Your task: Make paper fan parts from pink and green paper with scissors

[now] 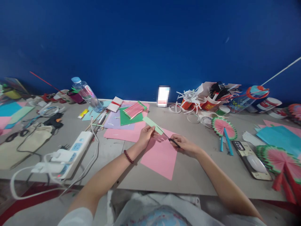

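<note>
My left hand (148, 135) pinches a light green paper strip (150, 123) above the desk. In my right hand (184, 145) is a pair of scissors (174, 143) with black handles, its blades reaching left to the strip's lower right end. Whether the blades are closed on the paper is too small to tell. Beneath both hands lies a pink paper sheet (162, 160). Behind my left hand, a folded pink strip fan with green edges (134, 110) rests on a green sheet (124, 118).
A white power strip (76, 153) with cables lies left, near a tilted water bottle (87, 92). At right are a finished paper fan (224, 128), a phone (242, 153) with a white mouse (256, 163), and another fan (282, 160). Cups with paper scraps (190, 97) line the wall.
</note>
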`<state>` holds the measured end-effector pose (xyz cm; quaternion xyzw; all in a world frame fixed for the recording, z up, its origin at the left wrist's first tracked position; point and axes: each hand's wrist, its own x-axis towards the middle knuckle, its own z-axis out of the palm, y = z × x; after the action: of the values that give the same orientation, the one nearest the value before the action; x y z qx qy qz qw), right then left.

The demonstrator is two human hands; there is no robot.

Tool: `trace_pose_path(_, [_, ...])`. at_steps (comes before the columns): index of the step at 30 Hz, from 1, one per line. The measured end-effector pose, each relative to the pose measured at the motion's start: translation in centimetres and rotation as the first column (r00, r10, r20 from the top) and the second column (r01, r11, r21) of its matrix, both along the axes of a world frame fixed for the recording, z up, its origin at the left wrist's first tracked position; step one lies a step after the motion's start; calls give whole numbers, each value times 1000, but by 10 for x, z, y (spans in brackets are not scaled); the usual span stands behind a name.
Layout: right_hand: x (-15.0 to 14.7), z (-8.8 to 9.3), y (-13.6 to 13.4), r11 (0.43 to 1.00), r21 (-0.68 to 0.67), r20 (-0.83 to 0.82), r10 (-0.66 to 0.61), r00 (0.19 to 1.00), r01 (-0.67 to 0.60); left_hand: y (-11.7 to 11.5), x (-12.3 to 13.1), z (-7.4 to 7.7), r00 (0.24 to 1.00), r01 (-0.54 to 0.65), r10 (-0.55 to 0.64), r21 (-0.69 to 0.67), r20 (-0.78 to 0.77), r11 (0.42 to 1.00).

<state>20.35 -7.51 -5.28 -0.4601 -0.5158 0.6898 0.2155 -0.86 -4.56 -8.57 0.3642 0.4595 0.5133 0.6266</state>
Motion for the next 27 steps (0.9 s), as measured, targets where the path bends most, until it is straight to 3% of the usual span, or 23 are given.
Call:
trace_pose_path(9, [1,-3,0,1000,10,-36,18,999,-17,0,-1,0,1000,8,-8,5,17,1000])
trace_pose_path(27, [-4,-2,-3,996,93,73,-3,997,-3,-5,0,6,995,91,-90,-20,41,996])
